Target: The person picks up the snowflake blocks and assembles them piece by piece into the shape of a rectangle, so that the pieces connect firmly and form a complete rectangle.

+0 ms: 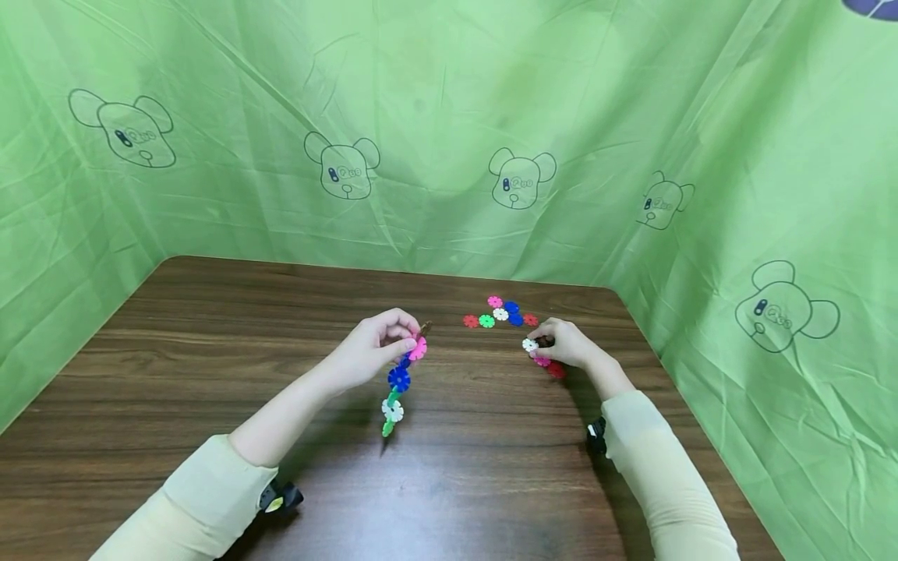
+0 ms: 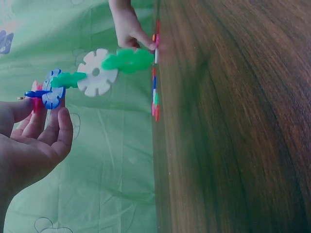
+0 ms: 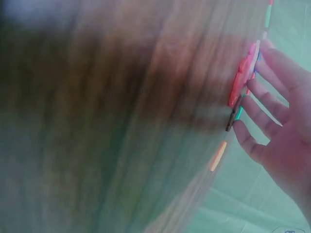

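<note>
My left hand (image 1: 372, 347) pinches the upper end of a chain of interlocking plastic snowflake discs (image 1: 399, 379), held above the table. From the top the chain runs brown, pink, blue, green, white and green; its pink disc (image 1: 418, 348) is right at the fingertips. In the left wrist view the white disc (image 2: 97, 73) shows slotted edges. Farther right, my right hand (image 1: 571, 343) is down at the tabletop, thumb and fingertip pinching a white snowflake disc (image 1: 529, 344). Close under that hand lie a pink disc (image 1: 542, 361) and a red disc (image 1: 556, 370), partly covered by it.
Beyond the right hand lies a loose group of discs, among them a green one (image 1: 486, 321), a blue one (image 1: 511, 307) and a red one (image 1: 471, 320). The brown wooden table (image 1: 175, 351) meets a green cloth curtain (image 1: 435, 226) at its back and sides.
</note>
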Demonstrator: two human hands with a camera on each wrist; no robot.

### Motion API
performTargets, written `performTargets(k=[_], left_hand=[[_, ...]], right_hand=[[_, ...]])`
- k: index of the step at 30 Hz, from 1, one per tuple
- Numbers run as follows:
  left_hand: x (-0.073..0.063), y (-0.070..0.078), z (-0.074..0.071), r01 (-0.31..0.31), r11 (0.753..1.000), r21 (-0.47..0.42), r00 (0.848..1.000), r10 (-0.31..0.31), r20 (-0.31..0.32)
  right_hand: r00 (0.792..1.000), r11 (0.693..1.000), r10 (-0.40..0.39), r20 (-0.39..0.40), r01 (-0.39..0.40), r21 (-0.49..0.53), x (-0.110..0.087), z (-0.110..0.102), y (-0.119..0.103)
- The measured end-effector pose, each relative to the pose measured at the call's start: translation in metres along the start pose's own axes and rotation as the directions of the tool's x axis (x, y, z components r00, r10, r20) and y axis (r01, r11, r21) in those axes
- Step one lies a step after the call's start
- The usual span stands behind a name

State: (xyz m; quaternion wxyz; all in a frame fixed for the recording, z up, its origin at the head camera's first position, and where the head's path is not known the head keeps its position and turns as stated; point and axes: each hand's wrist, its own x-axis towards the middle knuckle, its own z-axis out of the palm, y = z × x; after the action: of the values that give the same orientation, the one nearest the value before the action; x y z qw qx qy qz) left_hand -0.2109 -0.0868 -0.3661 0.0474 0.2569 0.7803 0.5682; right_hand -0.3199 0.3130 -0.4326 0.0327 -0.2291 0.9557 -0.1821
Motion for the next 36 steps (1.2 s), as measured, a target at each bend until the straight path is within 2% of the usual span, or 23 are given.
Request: performTargets(k=[4, 10, 15, 20, 26, 30, 36], left_hand=[[0.000, 0.000, 0.000, 0.014, 0.999, -0.044, 1.000, -0.014, 0.002], [0.000, -0.002, 0.001, -0.002, 0.999, -0.050, 1.000, 0.002, -0.002], [0.001, -0.002, 0.001, -0.017, 0.998, -0.062, 0.999, 0.014, -0.039], [0.001, -0.002, 0.000, -0.029, 0.999, -0.021, 0.996, 0.028, -0.083], [0.001, -0.001, 0.000, -0.028, 0.999, -0.027, 0.995, 0.025, -0.096], [0.001, 0.000, 0.002, -0.049, 0.998, -0.030, 0.992, 0.045, -0.117], [0.001, 0.000, 0.004, -0.073, 0.997, -0.023, 0.987, 0.069, -0.142]], right_hand=[[1.000, 0.999, 0.025, 0.015, -0.026, 0.021, 0.003, 0.001, 0.000], [0.999, 0.998, 0.041, 0.001, -0.041, 0.052, 0.005, 0.002, -0.002], [0.999, 0.997, 0.046, -0.026, -0.044, 0.071, 0.004, 0.001, -0.008], [0.992, 0.992, 0.035, -0.117, -0.021, 0.125, 0.004, -0.002, -0.019], [0.964, 0.980, 0.051, -0.260, 0.003, 0.201, 0.002, -0.010, -0.039], [0.947, 0.957, 0.076, -0.312, 0.018, 0.290, 0.001, -0.017, -0.056], [0.933, 0.898, 0.113, -0.340, 0.051, 0.437, -0.004, -0.029, -0.089]])
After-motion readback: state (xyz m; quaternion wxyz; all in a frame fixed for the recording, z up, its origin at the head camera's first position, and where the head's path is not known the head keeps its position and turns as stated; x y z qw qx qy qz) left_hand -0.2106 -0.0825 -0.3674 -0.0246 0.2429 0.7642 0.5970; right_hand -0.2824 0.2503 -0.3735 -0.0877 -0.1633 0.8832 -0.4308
